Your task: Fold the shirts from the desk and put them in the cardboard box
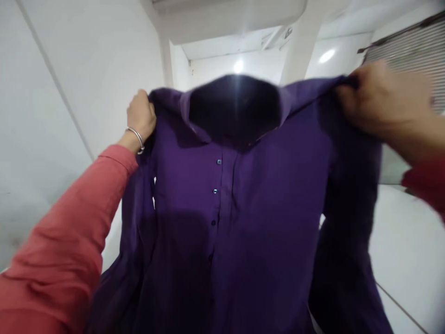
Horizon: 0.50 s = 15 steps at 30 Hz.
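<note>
A dark purple button-up shirt (278, 199) hangs upright in front of me, its front towards me and its collar standing open at the top. Small buttons run down the middle, and both sleeves droop at the sides. My left hand (142, 115), with a silver bangle at the wrist, is closed on the shoulder at the left. At the right, my right hand (368, 99) grips the other shoulder; it is blurred by motion. Below the frame the shirt's hem is out of sight.
A white wall panel (69, 60) rises on the left. Behind the shirt are a pale ceiling beam (229, 21) and bright lamps. At the right stand a ribbed shutter (410, 51) and a white surface (410, 241) lower down.
</note>
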{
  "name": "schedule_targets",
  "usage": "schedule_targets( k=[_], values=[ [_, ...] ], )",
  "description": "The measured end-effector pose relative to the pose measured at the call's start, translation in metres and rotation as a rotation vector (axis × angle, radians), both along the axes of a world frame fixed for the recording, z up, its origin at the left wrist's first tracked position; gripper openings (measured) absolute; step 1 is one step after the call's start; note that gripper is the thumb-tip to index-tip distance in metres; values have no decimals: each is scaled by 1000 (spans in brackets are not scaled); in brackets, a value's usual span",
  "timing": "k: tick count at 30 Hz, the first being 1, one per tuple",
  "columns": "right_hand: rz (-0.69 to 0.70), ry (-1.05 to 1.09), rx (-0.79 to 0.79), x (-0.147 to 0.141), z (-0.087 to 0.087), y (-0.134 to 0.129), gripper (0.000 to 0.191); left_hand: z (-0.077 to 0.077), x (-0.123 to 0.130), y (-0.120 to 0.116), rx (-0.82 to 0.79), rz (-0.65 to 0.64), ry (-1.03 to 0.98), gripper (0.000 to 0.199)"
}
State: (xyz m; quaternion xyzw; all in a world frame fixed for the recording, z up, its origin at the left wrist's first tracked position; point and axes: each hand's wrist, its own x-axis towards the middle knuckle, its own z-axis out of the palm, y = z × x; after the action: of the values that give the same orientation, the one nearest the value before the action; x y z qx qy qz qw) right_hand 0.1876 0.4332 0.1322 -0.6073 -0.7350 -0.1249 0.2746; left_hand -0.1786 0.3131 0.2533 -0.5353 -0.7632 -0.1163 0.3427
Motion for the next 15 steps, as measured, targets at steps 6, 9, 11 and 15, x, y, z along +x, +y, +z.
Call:
schedule_targets(
  k=[6, 9, 11, 15],
  values=[
    [146, -140, -223, -41, -45, 18, 42, -80, -42, 44, -213, 97, -147, 26],
    [192, -179, -386, -65, -105, 37, 37, -138, -62, 59, -356, 118, -180, 27],
    [192, -202, -453, -78, -142, 45, 34, -175, -72, 65, -444, 146, -210, 27],
    [213, -240, -516, -95, -195, 57, 31, -230, -85, 75, -557, 243, -278, 27]
  ],
)
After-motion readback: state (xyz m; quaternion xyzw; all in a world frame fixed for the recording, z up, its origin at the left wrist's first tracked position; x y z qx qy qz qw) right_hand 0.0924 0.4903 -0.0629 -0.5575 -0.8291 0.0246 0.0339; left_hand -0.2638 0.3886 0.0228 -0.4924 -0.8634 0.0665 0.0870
